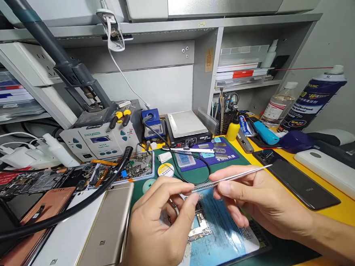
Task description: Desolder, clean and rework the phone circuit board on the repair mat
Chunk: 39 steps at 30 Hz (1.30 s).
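Left fingers pinch a strip, right fingers tweezers; a cup holds scissors; gold phone reads "MI".

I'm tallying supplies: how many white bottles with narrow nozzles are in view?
2. One white bottle is left of the control unit; a second nozzle bottle is on the right-hand shelf. Others may be hidden.
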Each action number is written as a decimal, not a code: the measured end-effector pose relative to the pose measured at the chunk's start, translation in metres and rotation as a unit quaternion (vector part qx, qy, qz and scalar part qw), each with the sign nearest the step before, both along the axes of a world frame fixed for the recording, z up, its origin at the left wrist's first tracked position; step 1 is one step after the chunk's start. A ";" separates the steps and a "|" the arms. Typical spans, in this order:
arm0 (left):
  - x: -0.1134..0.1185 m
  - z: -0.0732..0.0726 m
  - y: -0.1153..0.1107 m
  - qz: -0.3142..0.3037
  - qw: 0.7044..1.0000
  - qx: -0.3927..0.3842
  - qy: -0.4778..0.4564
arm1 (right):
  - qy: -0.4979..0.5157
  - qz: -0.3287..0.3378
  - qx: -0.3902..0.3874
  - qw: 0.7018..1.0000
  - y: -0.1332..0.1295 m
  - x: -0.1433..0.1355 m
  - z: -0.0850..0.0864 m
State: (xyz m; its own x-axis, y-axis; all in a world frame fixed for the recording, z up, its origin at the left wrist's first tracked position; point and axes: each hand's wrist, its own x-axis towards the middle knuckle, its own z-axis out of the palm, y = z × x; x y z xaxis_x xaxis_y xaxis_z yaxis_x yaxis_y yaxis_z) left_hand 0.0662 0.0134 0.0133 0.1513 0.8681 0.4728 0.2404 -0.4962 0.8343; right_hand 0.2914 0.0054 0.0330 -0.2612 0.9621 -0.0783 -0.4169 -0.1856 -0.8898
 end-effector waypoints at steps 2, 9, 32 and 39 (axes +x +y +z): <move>0.000 0.001 0.000 -0.003 1.000 -0.001 0.004 | -0.006 -0.006 0.000 1.000 0.000 0.000 0.000; 0.000 -0.002 -0.003 0.009 1.000 -0.007 0.002 | -0.057 -0.026 0.003 0.998 -0.001 0.001 -0.002; -0.008 -0.007 0.002 -0.006 0.970 0.224 0.089 | -0.003 0.019 0.063 0.998 -0.007 0.009 -0.006; -0.012 -0.009 0.002 -0.010 0.961 0.253 0.117 | 0.005 0.024 0.081 0.996 -0.006 0.011 -0.009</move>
